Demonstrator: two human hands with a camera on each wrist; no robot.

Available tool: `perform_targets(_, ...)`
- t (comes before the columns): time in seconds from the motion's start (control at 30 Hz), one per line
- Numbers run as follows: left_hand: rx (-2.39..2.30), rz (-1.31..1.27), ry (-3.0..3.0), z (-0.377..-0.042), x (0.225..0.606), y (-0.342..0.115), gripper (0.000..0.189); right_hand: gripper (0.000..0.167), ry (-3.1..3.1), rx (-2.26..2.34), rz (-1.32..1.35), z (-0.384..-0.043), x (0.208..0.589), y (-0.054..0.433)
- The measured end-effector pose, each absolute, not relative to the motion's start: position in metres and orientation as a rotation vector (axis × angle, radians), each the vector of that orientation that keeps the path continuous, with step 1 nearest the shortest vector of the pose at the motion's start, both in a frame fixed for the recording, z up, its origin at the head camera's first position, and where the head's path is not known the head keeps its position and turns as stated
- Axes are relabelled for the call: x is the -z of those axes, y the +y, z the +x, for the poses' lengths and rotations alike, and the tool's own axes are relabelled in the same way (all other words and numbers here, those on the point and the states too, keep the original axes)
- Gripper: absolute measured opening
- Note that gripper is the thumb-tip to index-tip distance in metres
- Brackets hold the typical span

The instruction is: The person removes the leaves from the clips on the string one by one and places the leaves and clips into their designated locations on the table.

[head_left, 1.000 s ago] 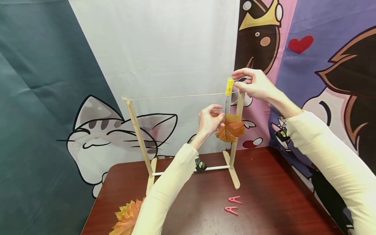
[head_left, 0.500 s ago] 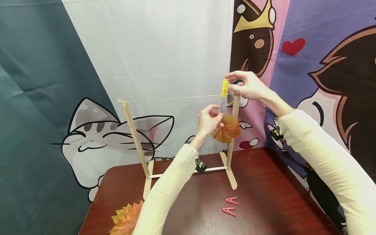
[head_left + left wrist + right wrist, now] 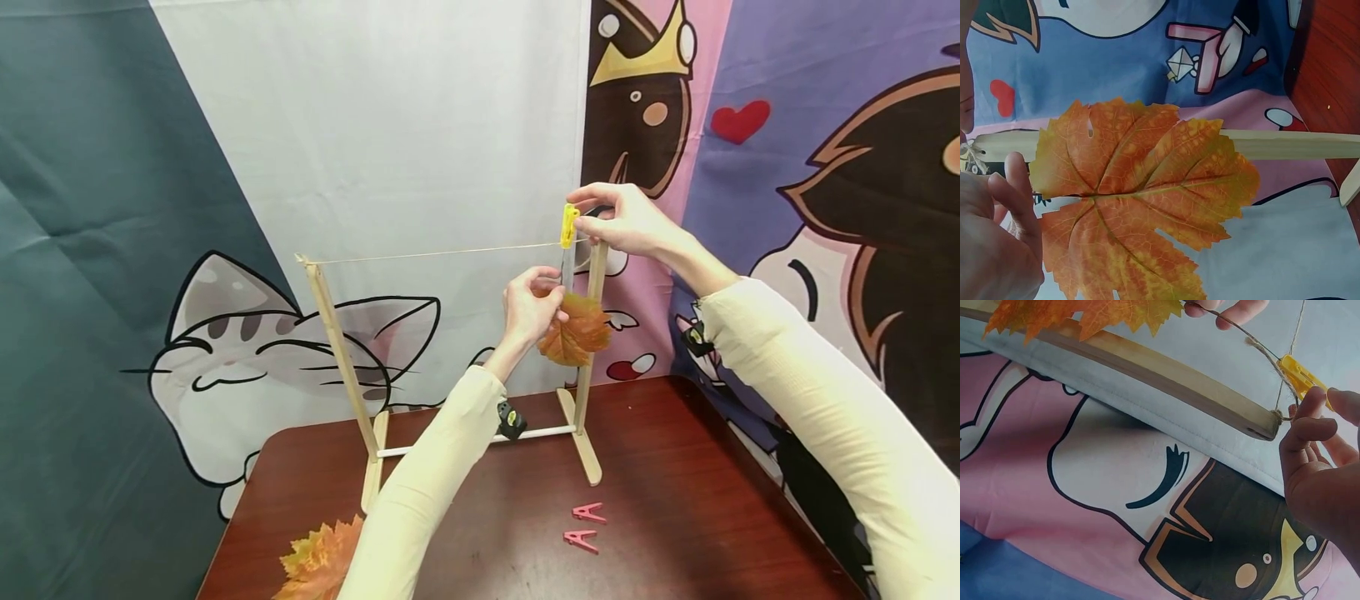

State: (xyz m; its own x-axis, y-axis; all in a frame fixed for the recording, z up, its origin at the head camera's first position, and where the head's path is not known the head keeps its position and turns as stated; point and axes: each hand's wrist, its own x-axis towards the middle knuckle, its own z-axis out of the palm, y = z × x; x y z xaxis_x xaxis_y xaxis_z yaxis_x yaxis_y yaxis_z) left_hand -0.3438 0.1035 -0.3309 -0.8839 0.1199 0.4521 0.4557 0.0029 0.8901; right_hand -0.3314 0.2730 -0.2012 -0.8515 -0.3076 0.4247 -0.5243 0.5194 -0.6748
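Note:
An orange artificial maple leaf (image 3: pixel 576 333) hangs near the right post, below the string. My left hand (image 3: pixel 529 310) pinches its stem just above the blade; in the left wrist view the leaf (image 3: pixel 1141 194) spreads beside the fingers. My right hand (image 3: pixel 633 221) holds a yellow clothespin (image 3: pixel 569 225) upright between thumb and fingers. The lower end of this clothespin is at the string (image 3: pixel 450 252), close to the post's top. In the right wrist view, the dark stem (image 3: pixel 1241 330) runs from my left fingertips up to the yellow clothespin (image 3: pixel 1300 378).
A wooden frame, with a left post (image 3: pixel 341 354), a right post (image 3: pixel 592 333) and a white crossbar (image 3: pixel 551 432), stands on the brown table (image 3: pixel 675 500). Two pink clothespins (image 3: pixel 581 541) lie at the front. More orange leaves (image 3: pixel 318 562) lie at front left, partly behind my left sleeve.
The head view has turned slightly, so the frame and table appear farther left. Both hands keep their hold on the stem and the yellow clothespin at the string.

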Motion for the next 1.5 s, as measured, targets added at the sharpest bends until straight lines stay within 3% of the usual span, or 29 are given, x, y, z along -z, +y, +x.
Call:
perform_targets(1.07,1.897,-0.644,-2.006,-0.3452,0.3297,0.1056,0.021,0.036,-2.519,-1.202,0.655,-0.3357,0.1997,0.2677)
perform_targets(1.5,1.866,-0.61,-2.0,-0.3448,0.3296,0.1062,0.015,0.027,-2.468,-1.198,0.642,-0.3355,0.1999,0.266)
